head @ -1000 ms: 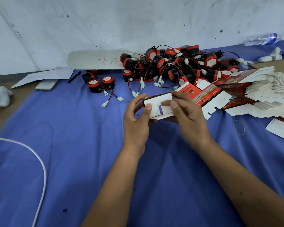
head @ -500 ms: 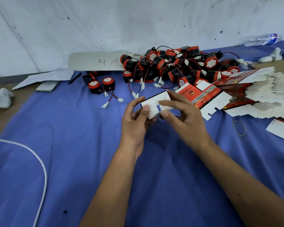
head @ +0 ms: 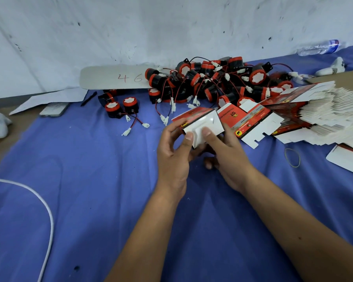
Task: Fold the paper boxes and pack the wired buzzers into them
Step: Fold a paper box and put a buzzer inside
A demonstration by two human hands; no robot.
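A partly folded red-and-white paper box (head: 200, 123) is held above the blue cloth between both hands. My left hand (head: 174, 151) grips its left end, thumb on the white flap. My right hand (head: 222, 151) grips the right end, thumb pressed on the same white flap, fingers underneath. A pile of black-and-red wired buzzers (head: 218, 80) lies behind, by the wall. Two separate buzzers (head: 120, 106) sit to the left of the pile. Flat unfolded boxes (head: 251, 119) lie just right of the hands, next to a fanned stack of flat boxes (head: 322, 110).
A blue cloth (head: 90, 180) covers the work surface. A white cable (head: 43, 200) curves at the left. A rubber band (head: 292, 157) lies at the right. A phone (head: 54, 109), a pen (head: 88, 98) and a white board marked 46 (head: 114, 78) sit at the back left; a water bottle (head: 318, 47) lies far right.
The box has turned in my hands, its red side now showing on top. Both thumbs have come together on the white flap. The hands stay in the same place.
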